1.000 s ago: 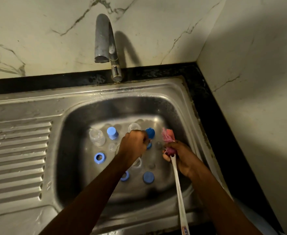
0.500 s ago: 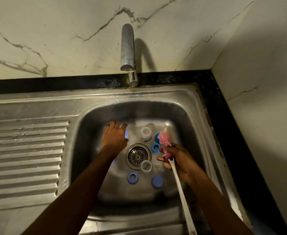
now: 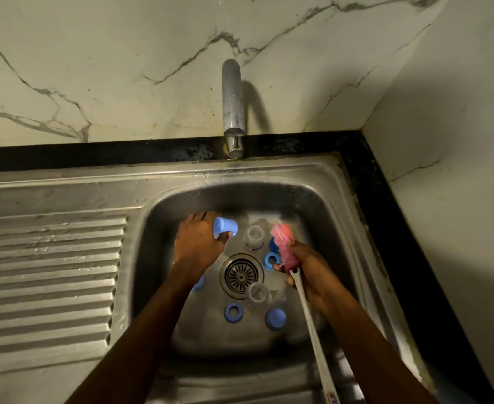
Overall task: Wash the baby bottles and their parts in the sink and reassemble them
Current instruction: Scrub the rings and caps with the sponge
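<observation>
- My left hand (image 3: 197, 243) is stretched forward, arm nearly straight, fingers curled round a blue cap (image 3: 225, 225).
- My right hand (image 3: 312, 272) grips the brush (image 3: 317, 345) (high on its handle), forearm angled inward.

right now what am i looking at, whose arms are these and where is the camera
This is one view from a camera worn on a person's head, looking down at their own bare hands in a steel sink. The left hand grips a light blue cap. The right hand holds a brush with a pink head and a long white handle. Around the drain sit a clear bottle, a blue ring and a darker blue cap.
</observation>
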